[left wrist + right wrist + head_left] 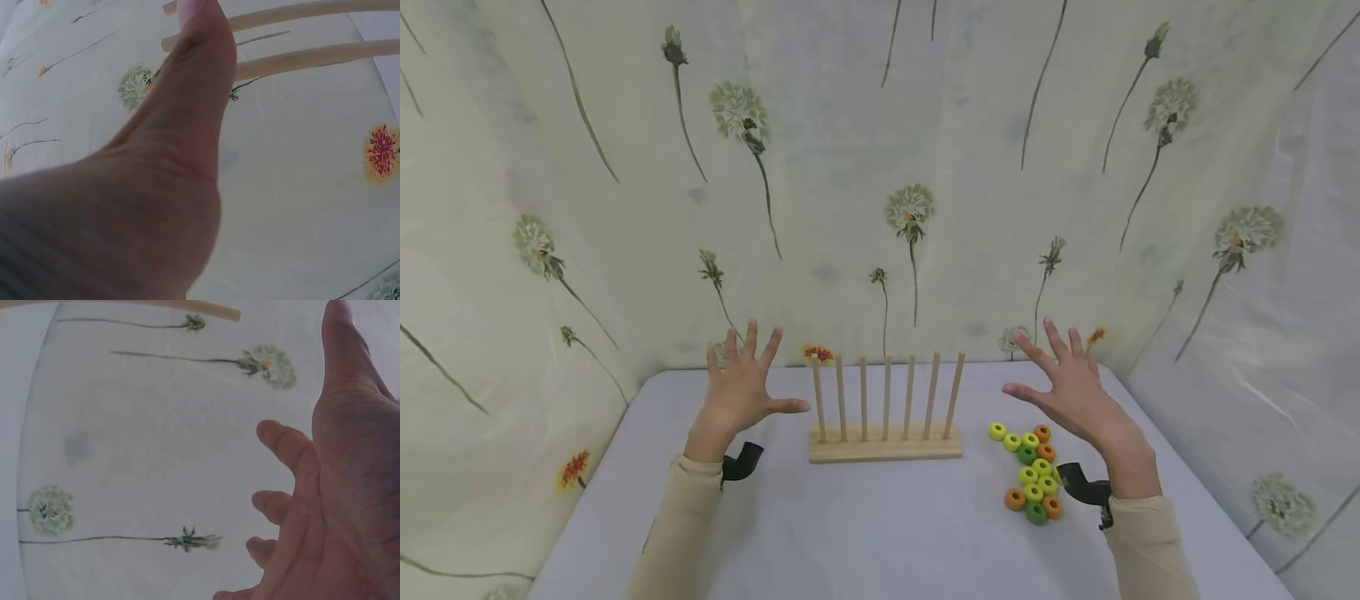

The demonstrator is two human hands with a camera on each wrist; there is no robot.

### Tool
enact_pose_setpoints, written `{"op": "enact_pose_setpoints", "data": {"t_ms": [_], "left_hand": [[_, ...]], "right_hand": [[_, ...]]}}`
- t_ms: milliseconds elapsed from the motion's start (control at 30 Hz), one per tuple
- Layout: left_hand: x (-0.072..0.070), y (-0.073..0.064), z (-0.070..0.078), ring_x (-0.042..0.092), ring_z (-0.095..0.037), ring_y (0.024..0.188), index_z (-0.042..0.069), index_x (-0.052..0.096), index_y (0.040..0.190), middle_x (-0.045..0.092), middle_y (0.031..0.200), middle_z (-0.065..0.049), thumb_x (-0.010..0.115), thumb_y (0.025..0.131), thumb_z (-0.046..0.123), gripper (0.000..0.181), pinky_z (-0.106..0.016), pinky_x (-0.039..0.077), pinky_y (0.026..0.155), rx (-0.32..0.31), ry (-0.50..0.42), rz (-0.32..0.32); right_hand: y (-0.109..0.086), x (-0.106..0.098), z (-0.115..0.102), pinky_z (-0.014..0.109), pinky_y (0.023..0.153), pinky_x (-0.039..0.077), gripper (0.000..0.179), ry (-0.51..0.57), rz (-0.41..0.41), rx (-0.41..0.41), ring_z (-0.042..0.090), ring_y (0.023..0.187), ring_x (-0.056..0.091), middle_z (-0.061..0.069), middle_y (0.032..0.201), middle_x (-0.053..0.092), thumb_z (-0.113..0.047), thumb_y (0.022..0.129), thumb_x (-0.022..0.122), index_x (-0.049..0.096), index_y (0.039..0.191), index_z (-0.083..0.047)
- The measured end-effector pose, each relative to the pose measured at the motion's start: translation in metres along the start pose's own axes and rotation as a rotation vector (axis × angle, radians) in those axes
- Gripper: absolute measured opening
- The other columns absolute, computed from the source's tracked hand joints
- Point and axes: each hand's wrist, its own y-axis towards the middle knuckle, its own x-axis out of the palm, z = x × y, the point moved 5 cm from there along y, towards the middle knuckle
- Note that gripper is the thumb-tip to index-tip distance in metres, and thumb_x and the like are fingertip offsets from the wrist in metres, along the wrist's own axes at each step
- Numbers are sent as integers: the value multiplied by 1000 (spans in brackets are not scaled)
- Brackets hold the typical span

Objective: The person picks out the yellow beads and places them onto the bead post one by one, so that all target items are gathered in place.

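Observation:
Both hands are raised over the table with fingers spread, holding nothing. My left hand point(739, 398) is left of a wooden peg rack point(886, 450), its thumb pointing toward the leftmost peg. In the left wrist view the thumb of the left hand point(169, 150) crosses in front of some pegs point(312, 58). My right hand point(1075, 396) is right of the rack, above and behind a loose group of round beads point(1028, 475) in yellow, green and orange. The right wrist view shows the right hand point(337, 487) with its fingers apart and one peg tip point(225, 311) at the top.
The rack has several upright pegs with no beads on them. A pale tabletop point(850, 533) carries the rack and the beads. Behind and beside it hangs a cloth point(835, 183) printed with dandelions. Each wrist wears a black mount point(743, 462).

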Motion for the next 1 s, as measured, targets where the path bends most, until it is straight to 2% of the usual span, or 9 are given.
{"op": "enact_pose_setpoints", "data": {"t_ms": [133,233,300,400,500,600,767,900,1000], "left_hand": [[-9,7,-5,-1,-46,147,21,6,157,-5,162,-18,71,65,73,124,-72,7,110,70,40,10],[-12,11,-6,3,-44,147,21,5,157,-2,162,-18,73,65,70,125,-68,11,112,156,12,-1],[-12,13,-7,6,-43,147,23,2,156,-1,162,-17,76,65,66,125,-67,16,112,206,-51,-23],[-5,16,-14,7,-42,147,26,0,156,-3,162,-13,80,66,58,125,-66,25,109,257,-209,-79],[11,18,-23,8,-41,147,29,-2,156,-6,162,-10,83,66,51,126,-66,31,105,290,-389,-160],[33,20,-32,7,-39,148,30,-4,155,-6,162,-8,84,67,47,126,-64,29,107,317,-500,-233],[67,21,-42,1,-36,149,32,0,155,-4,162,-8,84,72,38,119,-65,20,111,315,-592,-321],[88,22,-44,1,-35,149,30,4,155,0,163,-8,84,74,31,113,-66,15,113,295,-666,-385],[104,21,-43,3,-35,149,30,7,155,2,163,-7,83,76,26,110,-65,14,113,284,-681,-416]], "right_hand": [[2,-9,6,79,102,8,88,-12,21,-22,48,145,-13,16,162,-7,-63,86,57,15,155,-29],[2,-13,12,80,100,10,90,23,19,-29,45,146,-13,12,163,-5,-60,85,62,14,155,-30],[3,-13,16,81,99,12,92,56,15,-35,43,147,-11,10,163,-5,-59,83,65,14,155,-31],[3,-9,23,81,98,14,96,117,6,-47,44,148,-3,9,164,-2,-57,81,70,15,155,-31],[2,-3,31,78,99,21,97,188,11,-51,46,145,12,9,163,6,-52,79,74,19,155,-29],[-2,3,40,73,100,28,97,281,10,-55,50,139,26,11,162,14,-45,78,77,21,154,-25],[-9,15,56,65,105,30,90,426,0,-93,47,137,30,19,154,26,-29,82,78,23,152,-12],[-16,25,69,55,106,33,80,471,-26,-85,44,135,33,21,147,32,-24,87,73,25,147,-5],[-23,32,80,52,101,38,72,495,-51,-65,47,133,36,21,144,35,-23,90,69,27,144,-2]]}}
